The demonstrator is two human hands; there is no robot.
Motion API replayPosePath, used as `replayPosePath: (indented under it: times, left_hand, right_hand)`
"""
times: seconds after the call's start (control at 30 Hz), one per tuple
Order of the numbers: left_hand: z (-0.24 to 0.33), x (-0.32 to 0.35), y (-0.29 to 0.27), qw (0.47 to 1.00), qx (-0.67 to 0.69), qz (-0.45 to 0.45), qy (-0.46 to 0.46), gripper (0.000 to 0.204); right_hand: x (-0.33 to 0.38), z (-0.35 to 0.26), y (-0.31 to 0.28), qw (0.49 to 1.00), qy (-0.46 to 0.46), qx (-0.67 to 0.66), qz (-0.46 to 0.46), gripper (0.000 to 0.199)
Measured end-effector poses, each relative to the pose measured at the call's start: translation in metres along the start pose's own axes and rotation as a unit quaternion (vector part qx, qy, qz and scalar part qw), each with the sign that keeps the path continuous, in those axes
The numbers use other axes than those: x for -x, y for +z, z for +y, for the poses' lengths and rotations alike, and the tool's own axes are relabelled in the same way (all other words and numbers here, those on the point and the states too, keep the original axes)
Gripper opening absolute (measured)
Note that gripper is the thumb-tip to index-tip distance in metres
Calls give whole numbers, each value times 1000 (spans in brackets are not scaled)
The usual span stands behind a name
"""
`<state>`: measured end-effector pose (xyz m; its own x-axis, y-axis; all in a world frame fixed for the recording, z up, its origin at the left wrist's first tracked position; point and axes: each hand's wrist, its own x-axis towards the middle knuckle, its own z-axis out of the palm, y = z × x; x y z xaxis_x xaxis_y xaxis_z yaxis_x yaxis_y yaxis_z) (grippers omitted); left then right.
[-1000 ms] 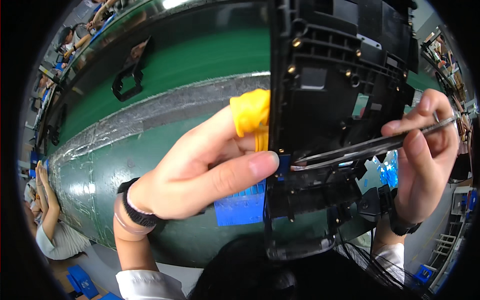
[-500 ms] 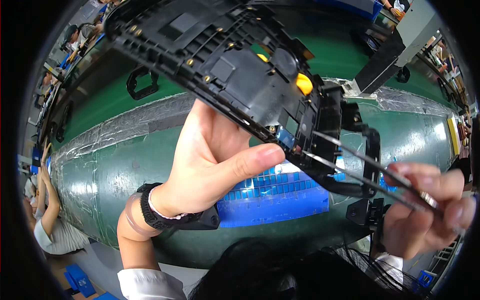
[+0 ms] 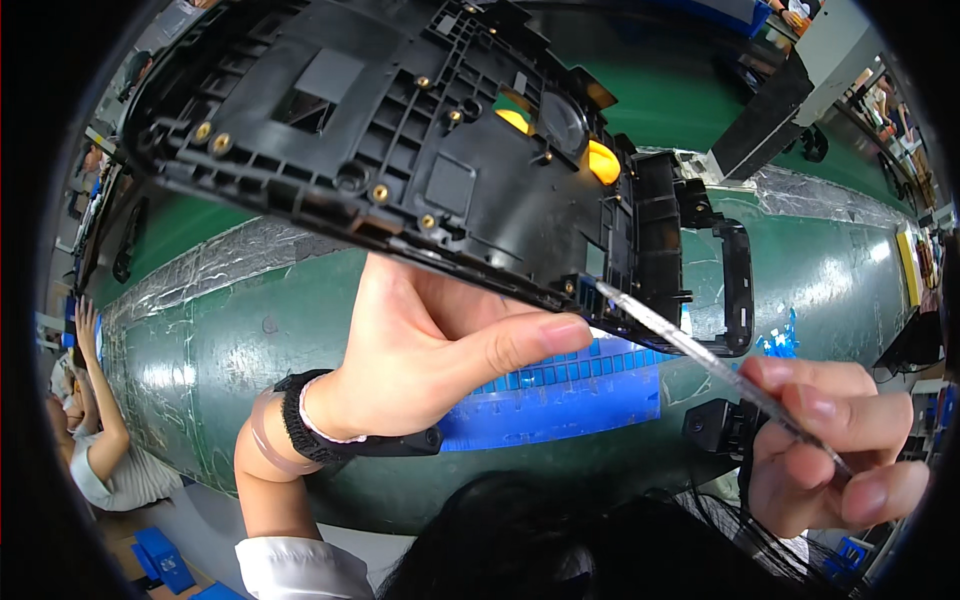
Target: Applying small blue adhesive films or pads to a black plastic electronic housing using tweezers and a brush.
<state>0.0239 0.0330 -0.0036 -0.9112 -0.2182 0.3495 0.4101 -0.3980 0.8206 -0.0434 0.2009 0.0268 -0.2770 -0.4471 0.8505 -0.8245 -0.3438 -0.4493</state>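
Observation:
My left hand (image 3: 430,355) grips a black plastic housing (image 3: 480,215) by its near edge, thumb along the edge and fingers underneath. The housing is tilted up, its ribbed inner side showing brass inserts, two yellow parts and an open frame at the right end. In my right hand (image 3: 840,445) is a pair of metal tweezers (image 3: 695,350), their tips at a small bluish patch near the housing's lower right edge. Whether the tips pinch anything is too small to tell. Under the housing lies a blue sheet (image 3: 555,415) with rows of small blue pieces.
A green work surface (image 3: 250,330) runs below, with a taped strip along its far side. Beyond stands a grey and black post (image 3: 785,105). Crumpled blue film (image 3: 780,335) lies at the right. Another person's arm (image 3: 105,390) is at the left, above blue bins (image 3: 165,560).
The housing has shifted left and tilted to show more of its inner side. The tweezers' arms, apart before, now look closed together, with their tips at the housing's edge.

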Motion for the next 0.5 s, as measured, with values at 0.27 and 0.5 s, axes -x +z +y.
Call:
replayPosePath:
  times: [0.27, 0.5]
  left_hand:
    - [9, 6, 2, 995, -97, 18, -27, 36]
    - [8, -38, -5, 968, -201, 120, 86, 39]
  right_hand:
    - [-20, -11, -7, 973, 211, -2, 92, 17]
    - [4, 19, -76, 967, 61, 221, 113, 12]
